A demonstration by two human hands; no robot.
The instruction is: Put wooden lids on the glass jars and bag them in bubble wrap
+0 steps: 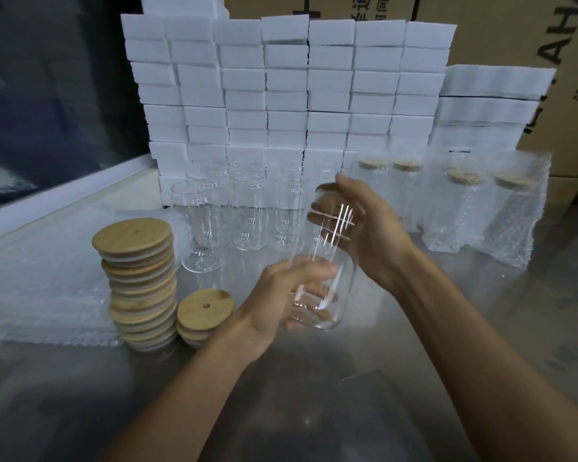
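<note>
Over the middle of the desk, a glass jar is held tilted in the air. The left hand curls round its lower end; the right hand grips the top, where a wooden lid sits (half hidden by the fingers). Two stacks of lids stand near the left edge, beside flat bubble wrap. Empty jars stand behind, wrapped jars toward the right.

Left hand, right hand (both curled)
</note>
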